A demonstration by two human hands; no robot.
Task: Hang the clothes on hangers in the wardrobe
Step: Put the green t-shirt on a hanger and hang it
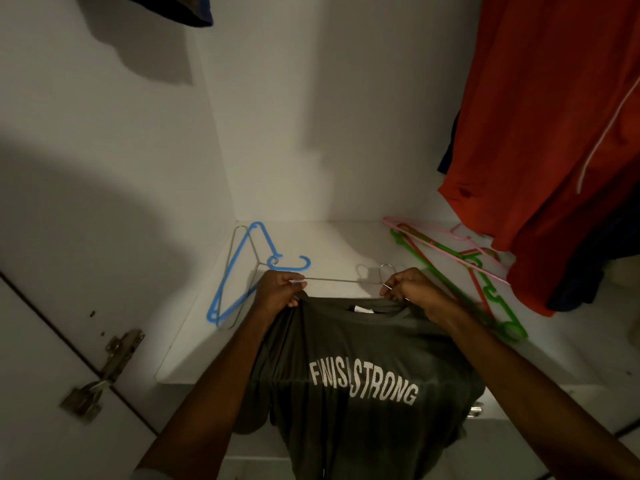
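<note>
**Wardrobe interior, shelf level: T-shirt on wire hanger, held in both hands**

White wardrobe (277, 116) interior, dimly lit; back and left walls plain, with a white shelf (339, 244) at mid-frame. Door at lower left carries a metal hinge (104, 368).

Item 1. Dark olive T-shirt (356, 375), printed "FINISH STRONG" in pale capitals across the chest, white label visible at the collar. Hangs in front of the shelf edge, its neck gathered just under the hands.

Item 2. Wire hanger (343, 280), thin grey metal, one straight arm running between the two hands above the shirt collar, hook standing up near the right hand.

Item 3. Left hand (280, 289), fingers curled round the left end of the wire and bunched shirt fabric.

Item 4. Right hand (408, 285), fingers curled, pinching the wire just below the hook, touching the collar.

Item 5. Blue plastic hanger (239, 271) lying flat on the shelf's left side, a second grey wire hanger (232, 258) overlapping it.

Item 6. Green hanger (498, 296), red hanger (478, 278) and pink hanger (446, 251), stacked loosely on the shelf's right side.

Item 7. Orange-red garment (540, 133) hanging at right, white piping on it, dark clothing partly hidden behind it.

Item 8. Dark garment (173, 8) edge at top left, mostly out of frame.
</note>
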